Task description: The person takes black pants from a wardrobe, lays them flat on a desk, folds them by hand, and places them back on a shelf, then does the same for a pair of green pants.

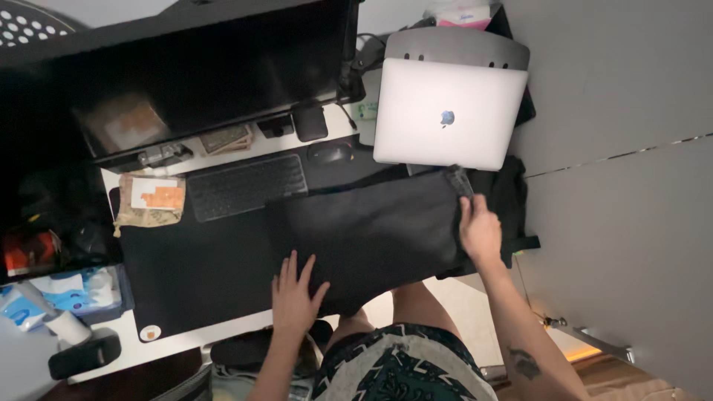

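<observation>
A pink-and-white tissue box (462, 13) sat at the top edge behind the closed silver laptop (448, 122), which rested on a grey stand (457, 46). Left of the keyboard (246, 186) lay a tan pouch (148, 199) with a white-and-orange label on top. A blue-and-white packet (78, 291) was at the far left, an orange-red package (26, 251) above it, and a small round orange sticker (150, 333) sat on the white desk edge (200, 333). The black bag (371, 234) lay flat across the dark desk mat (200, 267), between the keyboard and your lap, its right end hanging past the desk near the laptop; it looked plain, matte, soft and rectangular. Your left hand (295, 295) pressed flat on the bag's lower left corner, fingers spread, gripping nothing. Your right hand (480, 232) was at the bag's upper right corner, fingers curled around its edge by a dark strap (460, 180); how tight, I couldn't tell. A mouse (330, 153) sat beside the keyboard under the monitor (215, 74).
</observation>
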